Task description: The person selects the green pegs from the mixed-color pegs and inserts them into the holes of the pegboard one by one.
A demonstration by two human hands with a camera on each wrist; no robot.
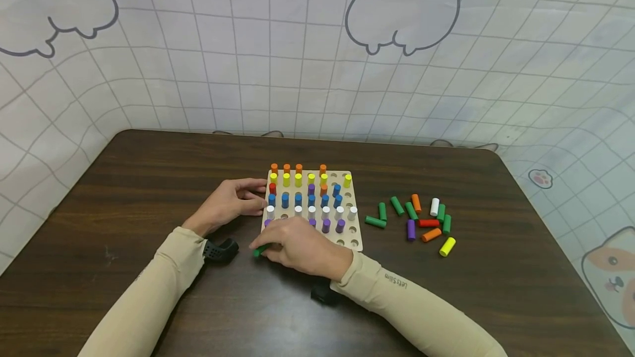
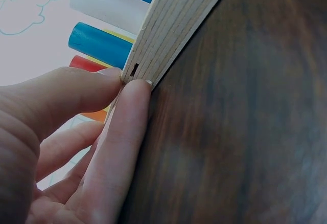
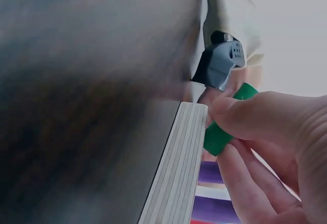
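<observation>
A light wooden pegboard stands on the table with rows of colored pegs upright in its holes. My left hand is at its left edge; in the left wrist view the thumb and a straight finger touch the layered side of the board. Over the near left corner, my right hand pinches a green peg between thumb and fingers. In the right wrist view that green peg is tilted, beside the board's edge. The right hand hides part of the front rows.
Loose pegs lie right of the board: several green ones, two orange, and a white, red, purple and yellow one. The dark wooden table meets a patterned cloth behind.
</observation>
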